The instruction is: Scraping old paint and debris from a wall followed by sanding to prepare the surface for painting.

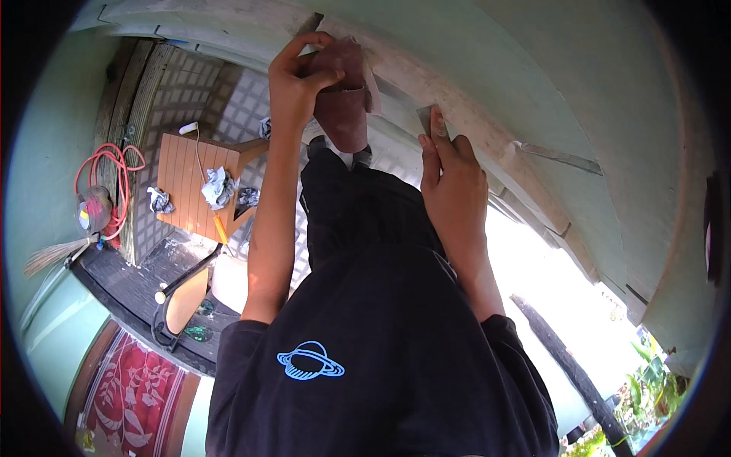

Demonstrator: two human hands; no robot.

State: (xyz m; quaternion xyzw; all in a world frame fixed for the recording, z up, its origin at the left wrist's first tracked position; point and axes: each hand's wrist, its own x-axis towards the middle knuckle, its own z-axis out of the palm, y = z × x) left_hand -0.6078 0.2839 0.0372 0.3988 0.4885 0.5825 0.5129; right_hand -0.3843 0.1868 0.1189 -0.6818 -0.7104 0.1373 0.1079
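A reddish-brown sheet of sandpaper (346,126), creased across and curling down, hangs from my left hand (301,80). My left thumb and fingers pinch its upper part, close to the pale beam (468,114). To the right, my right hand (453,164) is closed with the index finger laid along a small grey flat blade (425,116), which looks like a scraper. The blade lies against or just in front of the beam; its handle is hidden in my palm.
Below left stands a slatted brown table (183,171) with crumpled paper (218,188) and a roller (188,128). A red hose (114,156) and a broom (55,257) are by the far-left wall. Green panels (579,84) slope overhead; a dark pole (567,365) stands lower right.
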